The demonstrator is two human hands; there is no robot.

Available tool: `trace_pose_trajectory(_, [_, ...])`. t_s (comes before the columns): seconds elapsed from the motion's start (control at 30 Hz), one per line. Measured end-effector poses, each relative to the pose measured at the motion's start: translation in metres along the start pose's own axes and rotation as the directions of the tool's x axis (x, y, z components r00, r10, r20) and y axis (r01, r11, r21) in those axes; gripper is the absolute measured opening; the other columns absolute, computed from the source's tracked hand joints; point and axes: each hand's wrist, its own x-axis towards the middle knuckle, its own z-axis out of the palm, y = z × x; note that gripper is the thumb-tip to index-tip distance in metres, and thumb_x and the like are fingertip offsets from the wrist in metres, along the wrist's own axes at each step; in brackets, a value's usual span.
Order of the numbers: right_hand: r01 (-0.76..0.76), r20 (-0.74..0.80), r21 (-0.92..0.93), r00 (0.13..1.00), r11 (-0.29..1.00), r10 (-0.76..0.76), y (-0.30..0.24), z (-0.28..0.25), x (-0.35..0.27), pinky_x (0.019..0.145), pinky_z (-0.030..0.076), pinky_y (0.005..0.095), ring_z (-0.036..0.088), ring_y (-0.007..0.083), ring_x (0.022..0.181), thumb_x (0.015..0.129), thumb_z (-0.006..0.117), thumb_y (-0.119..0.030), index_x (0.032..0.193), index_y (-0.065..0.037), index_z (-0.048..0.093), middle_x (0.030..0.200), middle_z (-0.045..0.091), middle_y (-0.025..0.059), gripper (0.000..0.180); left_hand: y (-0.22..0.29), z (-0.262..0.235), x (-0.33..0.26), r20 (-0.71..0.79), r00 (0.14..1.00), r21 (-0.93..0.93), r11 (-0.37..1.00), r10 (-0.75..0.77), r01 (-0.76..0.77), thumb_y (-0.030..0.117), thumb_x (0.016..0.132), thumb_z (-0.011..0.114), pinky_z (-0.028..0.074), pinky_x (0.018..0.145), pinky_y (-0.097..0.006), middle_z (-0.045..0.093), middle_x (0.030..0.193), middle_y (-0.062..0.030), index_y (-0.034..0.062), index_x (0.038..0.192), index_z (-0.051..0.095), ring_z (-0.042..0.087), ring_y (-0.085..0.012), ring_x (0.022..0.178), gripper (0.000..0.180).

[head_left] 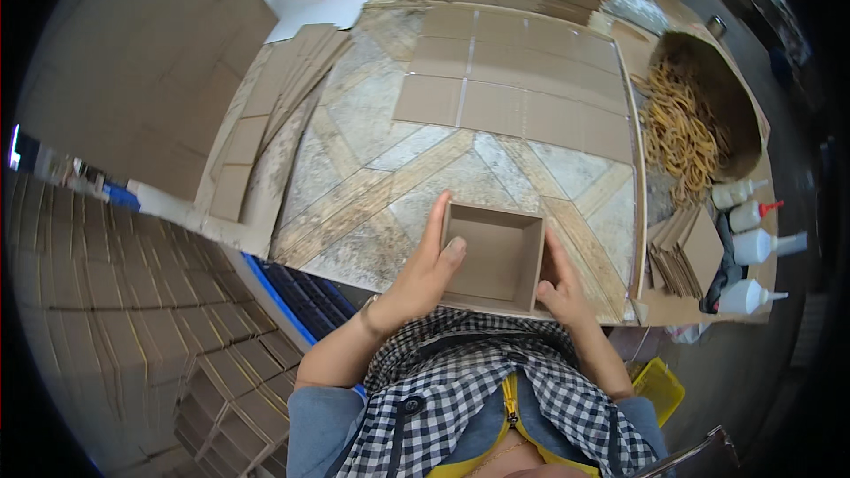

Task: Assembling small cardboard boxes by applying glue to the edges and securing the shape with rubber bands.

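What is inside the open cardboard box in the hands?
Inside the open cardboard box, only a bare brown base and walls show. The thumb of the left hand hides a bit of the left wall.

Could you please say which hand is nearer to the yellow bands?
The right hand, at the right wall of the open box, is lower left of the yellow bands; the left hand, at the opposite wall, is farther left.
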Motion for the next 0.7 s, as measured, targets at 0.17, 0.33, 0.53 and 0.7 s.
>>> trace_pose_trajectory(0.17, [-0.023,-0.04,0.058,0.999,0.998,0.025,0.021,0.0,0.008,0.111,0.017,0.0383,0.021,0.027,0.138,0.077,0.069,-0.051,0.144,0.003,0.013,0.147,0.022,0.0185,0.103,-0.01,-0.006,-0.001,-0.094,0.996,0.074,0.997,0.006,0.001,0.03,0.094,0.047,0.009,0.113,-0.04,0.004,0.15,-0.0252,-0.0026,0.144,0.0,0.004,-0.0342,0.141,0.076])
trace_pose_trajectory(0.33, [0.14,-0.138,-0.323,0.971,0.936,-0.193,0.006,0.025,0.023,0.104,0.03,0.0371,0.04,0.0253,0.123,0.063,0.078,-0.053,0.135,0.003,0.035,0.135,0.041,0.0141,0.101,0.037,0.008,-0.035,-0.16,0.915,0.657,0.732,0.371,-0.181,0.034,0.083,0.062,0.037,0.091,-0.045,0.06,0.094,-0.0229,-0.0019,0.109,0.052,0.053,-0.0384,0.103,0.045])
trace_pose_trajectory(0.53, [0.411,0.307,-0.228,0.891,0.883,-0.336,-0.056,0.112,0.05,0.092,0.038,0.0365,0.049,0.0261,0.105,0.083,0.066,-0.04,0.114,0.004,0.055,0.112,0.052,0.0155,0.055,0.037,0.009,-0.136,-0.463,0.884,0.303,0.949,0.069,0.084,0.021,0.08,0.061,0.047,0.06,-0.044,0.06,0.072,-0.0211,-0.001,0.093,0.053,0.06,-0.0392,0.07,0.027])
trace_pose_trajectory(0.7, [0.404,0.553,-0.011,0.765,0.915,-0.331,-0.049,0.171,0.048,0.088,0.042,0.0346,0.054,0.0264,0.1,0.089,0.06,-0.023,0.105,0.004,0.059,0.104,0.057,0.0159,0.031,0.033,0.061,-0.291,-0.833,0.471,0.025,0.831,-0.29,0.556,0.023,0.082,0.062,0.048,0.064,-0.041,0.062,0.079,-0.0191,0.0025,0.098,0.06,0.062,-0.0366,0.075,0.026])
